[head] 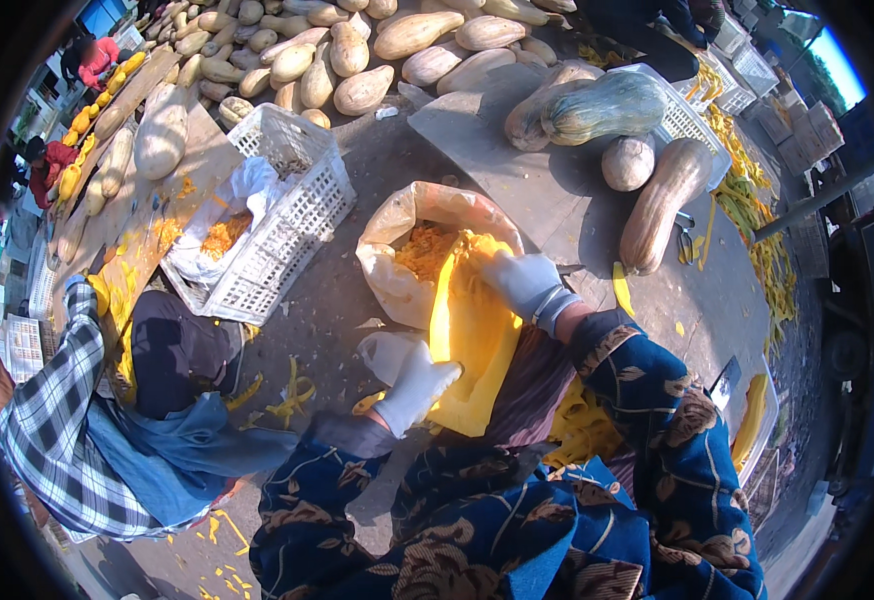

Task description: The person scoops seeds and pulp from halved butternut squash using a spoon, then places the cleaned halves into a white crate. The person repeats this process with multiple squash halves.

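Note:
A long, peeled, opened squash piece (474, 337) with bright yellow flesh stands tilted over my lap. My left hand (420, 386), in a white glove, grips its lower left edge. My right hand (524, 283), also gloved, is at its upper end, over the stringy pulp; whether it holds a tool is hidden. Just beyond, an open sack (388, 274) with a rolled rim holds orange squash pulp (423, 251), and the squash's top end leans at its opening. Yellow peelings (583, 424) lie beside my lap on the right.
A white plastic crate (279, 255) with a pulp-filled bag stands left of the sack. A co-worker in a checked sleeve (54, 405) sits at left. Whole squashes (482, 34) are heaped ahead; others (666, 206) lie at right near a metal peeler (685, 244). A broad blade (724, 382) lies at right.

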Tool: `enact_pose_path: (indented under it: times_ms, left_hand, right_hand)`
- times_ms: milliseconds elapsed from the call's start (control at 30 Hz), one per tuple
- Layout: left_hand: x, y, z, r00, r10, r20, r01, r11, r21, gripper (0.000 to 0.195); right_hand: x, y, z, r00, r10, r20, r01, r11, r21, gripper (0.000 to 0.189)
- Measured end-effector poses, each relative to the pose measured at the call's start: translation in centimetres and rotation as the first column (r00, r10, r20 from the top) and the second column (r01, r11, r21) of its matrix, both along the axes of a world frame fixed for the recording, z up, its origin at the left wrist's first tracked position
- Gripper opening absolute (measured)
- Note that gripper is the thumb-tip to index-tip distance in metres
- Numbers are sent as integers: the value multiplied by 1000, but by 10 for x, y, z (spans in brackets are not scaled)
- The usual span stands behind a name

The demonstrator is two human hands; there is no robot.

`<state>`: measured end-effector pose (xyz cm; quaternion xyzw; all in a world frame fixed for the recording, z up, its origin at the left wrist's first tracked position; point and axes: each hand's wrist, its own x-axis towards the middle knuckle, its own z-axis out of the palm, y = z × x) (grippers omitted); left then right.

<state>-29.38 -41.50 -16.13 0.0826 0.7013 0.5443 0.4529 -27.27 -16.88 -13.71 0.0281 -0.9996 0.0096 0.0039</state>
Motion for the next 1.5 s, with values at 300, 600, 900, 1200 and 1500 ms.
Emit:
enact_pose_path:
  times_ms: [300,600,900,1200,1500]
  left_hand:
    - [-3,-15,-13,979,98,177,-115,989,90,26]
    - [-7,-24,-15,991,44,126,-60,990,125,40]
    - [-10,-17,-5,1000,12,-27,-10,997,73,42]
    - [-15,-6,23,994,31,-107,-29,999,27,43]
    - [-10,-9,16,994,104,-41,-103,994,25,41]
  right_hand:
    - [-25,-11,-21,995,-90,-48,88,995,-54,18]
    - [-41,0,15,1000,-19,25,24,976,-217,16]
    - [-31,-34,-4,980,145,137,-150,988,27,17]
    - [-56,-10,-22,999,-37,36,38,999,-19,18]
    - [-47,-9,-19,991,-120,-60,107,976,-188,18]
